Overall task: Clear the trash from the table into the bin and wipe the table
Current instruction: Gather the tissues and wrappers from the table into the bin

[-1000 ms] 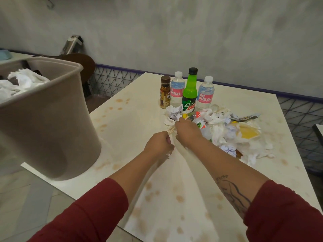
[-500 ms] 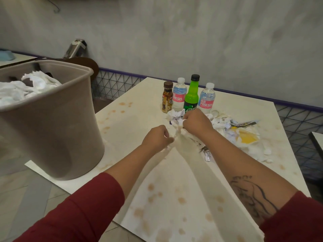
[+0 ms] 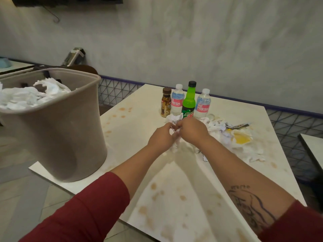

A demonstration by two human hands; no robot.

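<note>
— Where is the trash right now?

— A wad of tissue is held between the two hands over the middle of the tabletop. The left hand and the right hand meet on it, the fingers of both curled in and pinching the paper. Its lower end trails down towards the tabletop, though whether it touches cannot be told.

— Which way does it have to go?

— Left. The bin stands on the near left corner of the tabletop, well apart from the hands, and the left hand is the nearer one. The wad has no marked long axis, so the move probably turns only on carrying it sideways and up over the rim.

— What is in the bin?

— White tissues, heaped nearly to the rim. A loose wad dropped on top might slide off.

— And what remains?

— The pile of trash lies just right of the right hand, made up of crumpled tissues, a yellow-stained paper and a wrapper. Behind the hands four capped bottles stand upright in a row: a brown bottle, a water bottle, a green bottle and a second water bottle. Brown stains dot the tabletop, not yet wiped.
</note>
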